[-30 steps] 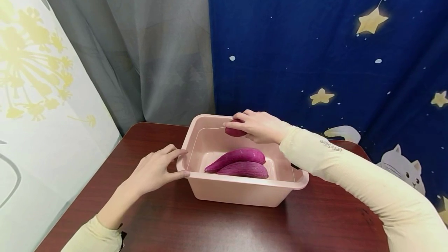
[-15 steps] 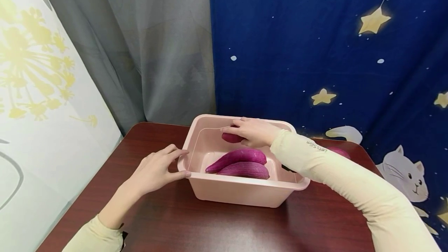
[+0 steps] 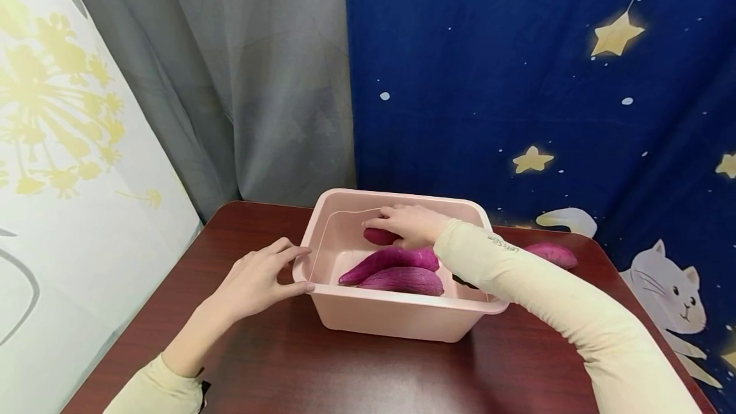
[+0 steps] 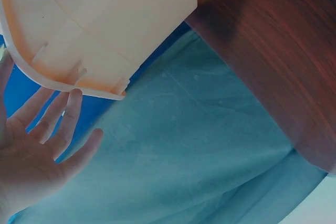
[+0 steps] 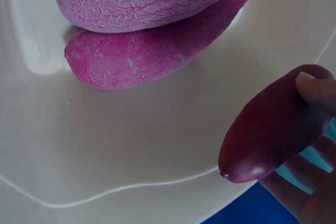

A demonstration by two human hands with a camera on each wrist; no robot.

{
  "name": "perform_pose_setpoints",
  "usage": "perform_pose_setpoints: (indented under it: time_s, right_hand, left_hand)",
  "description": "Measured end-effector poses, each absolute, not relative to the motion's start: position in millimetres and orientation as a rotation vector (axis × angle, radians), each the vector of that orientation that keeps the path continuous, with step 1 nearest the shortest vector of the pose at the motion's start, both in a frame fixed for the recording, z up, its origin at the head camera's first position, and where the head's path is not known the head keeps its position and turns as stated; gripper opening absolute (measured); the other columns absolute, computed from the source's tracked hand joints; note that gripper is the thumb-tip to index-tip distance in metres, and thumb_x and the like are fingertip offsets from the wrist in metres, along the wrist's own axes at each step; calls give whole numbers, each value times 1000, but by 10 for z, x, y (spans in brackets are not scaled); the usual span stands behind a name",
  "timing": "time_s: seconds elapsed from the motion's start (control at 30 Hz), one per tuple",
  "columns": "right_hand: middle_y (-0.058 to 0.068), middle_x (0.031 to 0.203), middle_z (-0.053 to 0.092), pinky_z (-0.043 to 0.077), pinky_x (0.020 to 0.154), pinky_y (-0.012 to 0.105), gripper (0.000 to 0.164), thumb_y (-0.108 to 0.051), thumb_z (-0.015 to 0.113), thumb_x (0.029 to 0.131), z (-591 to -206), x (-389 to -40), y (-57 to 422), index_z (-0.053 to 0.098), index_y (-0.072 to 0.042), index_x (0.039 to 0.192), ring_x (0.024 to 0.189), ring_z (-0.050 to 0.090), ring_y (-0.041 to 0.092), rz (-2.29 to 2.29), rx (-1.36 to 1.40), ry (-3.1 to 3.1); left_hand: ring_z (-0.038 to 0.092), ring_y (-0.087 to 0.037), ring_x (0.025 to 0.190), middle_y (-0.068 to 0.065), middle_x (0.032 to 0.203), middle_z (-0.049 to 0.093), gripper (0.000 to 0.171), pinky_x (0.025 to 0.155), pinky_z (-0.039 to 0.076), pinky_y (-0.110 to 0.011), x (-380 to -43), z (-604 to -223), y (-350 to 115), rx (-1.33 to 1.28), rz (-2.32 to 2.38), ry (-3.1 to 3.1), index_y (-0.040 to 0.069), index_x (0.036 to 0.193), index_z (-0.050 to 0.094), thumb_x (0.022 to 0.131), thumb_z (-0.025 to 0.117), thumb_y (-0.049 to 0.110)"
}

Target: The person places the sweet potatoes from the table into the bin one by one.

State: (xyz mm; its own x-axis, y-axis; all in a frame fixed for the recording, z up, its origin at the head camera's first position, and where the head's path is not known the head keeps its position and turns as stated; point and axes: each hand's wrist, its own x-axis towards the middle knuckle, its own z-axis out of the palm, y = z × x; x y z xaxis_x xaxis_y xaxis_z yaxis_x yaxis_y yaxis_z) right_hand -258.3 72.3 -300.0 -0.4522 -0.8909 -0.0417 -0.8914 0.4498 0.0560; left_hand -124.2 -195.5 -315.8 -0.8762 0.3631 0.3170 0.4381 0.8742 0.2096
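My right hand [image 3: 411, 225] is inside a pink plastic tub [image 3: 402, 299], gripping a dark red, smooth sweet potato [image 5: 273, 124] between thumb and fingers. On the tub's bottom two purple sweet potatoes lie side by side, a smoother one [image 3: 368, 264] behind and a wrinkled one [image 3: 402, 280] in front. The held one hangs just behind them, apart from both in the right wrist view. My left hand [image 3: 255, 280] is at the tub's left end, its fingers spread and nearly straight, fingertips against the rim [image 4: 52, 83].
Another purple sweet potato [image 3: 553, 254] lies on the brown table [image 3: 368, 375] right of the tub, partly behind my right sleeve [image 3: 552, 286]. Grey and blue star-patterned curtains [image 3: 517, 82] hang behind the table. A white patterned panel [image 3: 69, 209] stands at left.
My right hand has moved down into the tub with the sweet potato. The sleeve's shift uncovers the sweet potato on the table at right. My left hand stays at the rim.
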Motion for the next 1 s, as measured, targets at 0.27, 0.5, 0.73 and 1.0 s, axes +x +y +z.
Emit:
perform_pose_setpoints:
  time_s: [0.27, 0.5, 0.73, 1.0]
  right_hand:
    - [5, 102, 48, 39, 81, 33, 58, -13, 67, 74, -3132, -2610, 700, 46, -20, 128, 92, 48, 20, 180, -1603, 2640]
    - [4, 104, 48, 42, 76, 34, 58, -13, 67, 74, -3292, -2630, 682, 46, -21, 128, 90, 50, 20, 263, -1580, 2597]
    - [3, 103, 49, 41, 79, 35, 57, -13, 67, 74, -3409, -2607, 678, 46, -20, 127, 91, 51, 20, 288, -1561, 2570]
    - [3, 102, 49, 41, 79, 35, 58, -13, 67, 74, -3448, -2610, 682, 46, -22, 128, 91, 51, 20, 286, -1559, 2569]
  left_hand:
    - [43, -5, 62, 12, 86, 47, 55, 51, 36, -26, -1236, -3152, -1958, -603, -390, -2778, 16, 112, 60, 71, 65, 53]
    - [43, -5, 62, 12, 86, 47, 55, 51, 36, -26, -1235, -3152, -1958, -609, -388, -2773, 16, 112, 60, 71, 64, 53]
    - [42, -5, 60, 12, 85, 46, 55, 50, 35, -26, -1232, -3150, -1951, -609, -395, -2774, 17, 112, 60, 71, 64, 54]
    - [42, -5, 61, 12, 86, 46, 56, 51, 35, -26, -1230, -3142, -1953, -603, -387, -2779, 17, 113, 60, 71, 63, 55]
